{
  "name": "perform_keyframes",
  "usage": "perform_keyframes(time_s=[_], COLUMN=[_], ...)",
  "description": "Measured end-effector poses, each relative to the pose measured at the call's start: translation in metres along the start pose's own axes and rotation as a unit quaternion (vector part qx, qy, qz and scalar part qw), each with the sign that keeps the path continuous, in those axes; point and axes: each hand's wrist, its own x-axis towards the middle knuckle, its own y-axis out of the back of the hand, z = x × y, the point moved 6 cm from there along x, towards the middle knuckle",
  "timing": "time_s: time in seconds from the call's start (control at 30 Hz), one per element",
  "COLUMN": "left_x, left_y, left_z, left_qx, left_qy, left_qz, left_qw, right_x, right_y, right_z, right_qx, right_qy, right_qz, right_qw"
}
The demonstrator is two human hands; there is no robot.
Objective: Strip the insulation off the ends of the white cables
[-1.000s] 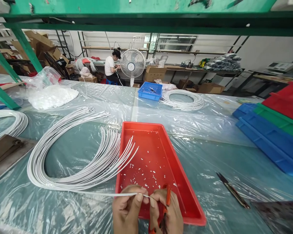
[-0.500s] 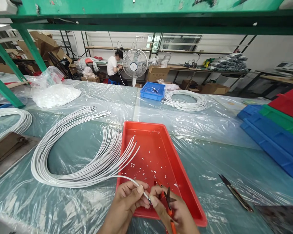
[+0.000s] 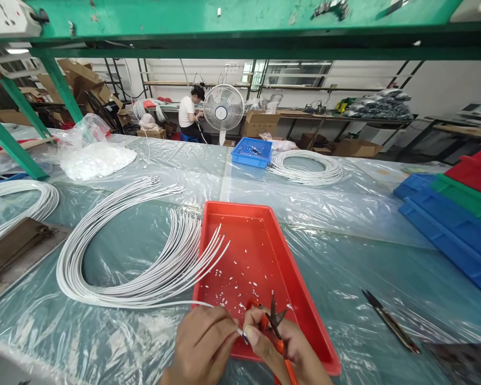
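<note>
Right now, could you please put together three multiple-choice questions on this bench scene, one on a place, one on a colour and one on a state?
1. Where do the hands work?
A. Over the near end of the red tray
B. Beside the fan
C. Over the blue bin

2. What colour are the handles of the scissors?
A. Green
B. Orange
C. White

3. How do the scissor blades stand?
A. Closed flat
B. Hidden in the palm
C. Open, points up

Answers:
1 A: the left hand and right hand sit over the near rim of the red tray.
2 B: the scissors show orange handles in the right hand.
3 C: the dark blades spread apart above the fingers, while the left hand pinches the end of a white cable from the bundle.
</note>
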Motion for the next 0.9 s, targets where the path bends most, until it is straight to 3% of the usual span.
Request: perform_keyframes(time_s=[0.1, 0.2, 0.27, 0.33, 0.43, 0.5, 0.63, 0.9], left_x=[0.006, 0.005, -0.001, -0.009, -0.015, -0.014, -0.013, -0.014], left_y=[-0.001, -0.004, -0.009, -0.015, -0.019, -0.018, -0.013, -0.003], left_z=[0.001, -0.007, -0.018, -0.028, -0.035, -0.039, -0.045, -0.058], left_qx=[-0.037, -0.119, -0.180, -0.235, -0.294, -0.288, -0.220, -0.122], left_qy=[-0.018, 0.084, 0.215, 0.340, 0.436, 0.454, 0.444, 0.415], left_qz=[-0.014, -0.044, -0.072, -0.093, -0.115, -0.130, -0.152, -0.180], left_qw=[0.999, 0.988, 0.957, 0.906, 0.843, 0.833, 0.855, 0.883], right_x=[0.002, 0.005, 0.007, 0.010, 0.013, 0.015, 0.018, 0.027], right_y=[0.000, -0.001, -0.002, -0.004, -0.009, -0.009, 0.000, 0.013], right_z=[-0.007, -0.012, -0.013, -0.012, -0.008, -0.004, 0.002, 0.008], right_qx=[-0.016, -0.045, -0.063, -0.063, -0.011, 0.021, 0.034, -0.015], right_qy=[0.012, 0.035, 0.046, 0.050, 0.037, 0.022, 0.006, 0.011], right_qz=[-0.027, -0.027, -0.013, -0.007, -0.028, -0.033, -0.005, -0.007], right_qw=[0.999, 0.998, 0.997, 0.997, 0.999, 0.999, 0.999, 1.000])
